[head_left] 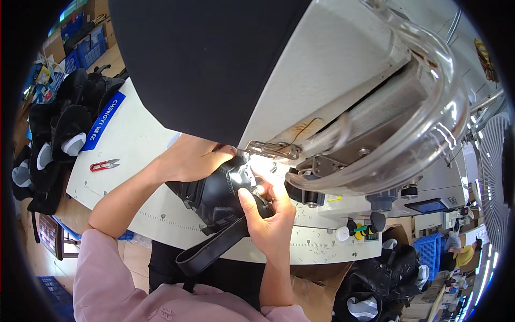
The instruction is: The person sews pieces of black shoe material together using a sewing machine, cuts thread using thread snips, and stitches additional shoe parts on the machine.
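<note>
A black leather-like piece (pixel 215 199) with stitched seams lies under the brightly lit needle area of a white sewing machine (pixel 322 64). From its near side a black looped strap (pixel 206 256) hangs over the table edge towards me. My left hand (pixel 190 158) grips the piece's far left edge; its fingertips are partly hidden. On the right, my right hand (pixel 271 217) pinches the piece with thumb and fingers close to the metal presser parts (pixel 271 149). Glare washes out the spot between the hands, so the needle cannot be made out.
Red-handled thread snips (pixel 104 165) lie on the white table (pixel 142 137) at left. Black pieces (pixel 70 126) are heaped beyond, more (pixel 383 279) at lower right. A clear curved guard (pixel 450 107) rounds the machine head. A black flat shape (pixel 198 64) blocks the top view.
</note>
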{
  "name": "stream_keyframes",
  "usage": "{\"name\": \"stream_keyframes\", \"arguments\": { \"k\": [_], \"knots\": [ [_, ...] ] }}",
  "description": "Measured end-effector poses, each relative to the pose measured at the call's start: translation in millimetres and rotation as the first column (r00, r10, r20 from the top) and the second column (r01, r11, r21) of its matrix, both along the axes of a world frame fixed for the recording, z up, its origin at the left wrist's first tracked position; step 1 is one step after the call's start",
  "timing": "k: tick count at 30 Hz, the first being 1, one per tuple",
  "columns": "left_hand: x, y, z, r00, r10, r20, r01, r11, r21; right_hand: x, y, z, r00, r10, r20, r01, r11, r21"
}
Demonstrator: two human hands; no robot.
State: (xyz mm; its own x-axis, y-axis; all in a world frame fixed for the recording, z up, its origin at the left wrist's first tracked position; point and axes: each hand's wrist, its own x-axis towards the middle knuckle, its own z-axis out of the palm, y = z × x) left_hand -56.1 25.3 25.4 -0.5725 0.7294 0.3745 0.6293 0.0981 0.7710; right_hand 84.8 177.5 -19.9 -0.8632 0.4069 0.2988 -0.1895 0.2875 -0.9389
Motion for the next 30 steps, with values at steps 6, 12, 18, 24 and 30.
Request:
{"name": "stream_keyframes", "arguments": {
  "k": [6, 12, 18, 24, 30],
  "knots": [
    [10.7, 2.3, 9.6, 0.987, 0.132, -0.086, -0.143, 0.982, -0.125, -5.2, 8.3, 3.3, 0.999, 0.028, 0.018, -0.028, 0.999, 0.022],
    [65.1, -0.4, 0.6, 0.900, 0.309, -0.306, -0.335, 0.942, -0.034, -12.8, 75.0, 2.8, 0.953, 0.132, 0.273, -0.207, 0.941, 0.268],
    [71.5, -0.7, -15.0, 0.775, 0.383, -0.502, -0.413, 0.909, 0.056, -13.9, 82.8, -9.3, 0.967, 0.130, 0.218, -0.199, 0.922, 0.332],
    [42.5, -8.9, -10.3, 0.820, 0.290, -0.494, -0.287, 0.954, 0.084, -10.7, 55.2, -1.3, 0.989, 0.043, 0.140, -0.081, 0.957, 0.278],
    [36.2, -13.8, -9.2, 0.882, 0.246, -0.403, -0.287, 0.957, -0.044, -12.2, 47.5, -4.5, 0.987, 0.091, 0.129, -0.101, 0.992, 0.069]
  ]
}}
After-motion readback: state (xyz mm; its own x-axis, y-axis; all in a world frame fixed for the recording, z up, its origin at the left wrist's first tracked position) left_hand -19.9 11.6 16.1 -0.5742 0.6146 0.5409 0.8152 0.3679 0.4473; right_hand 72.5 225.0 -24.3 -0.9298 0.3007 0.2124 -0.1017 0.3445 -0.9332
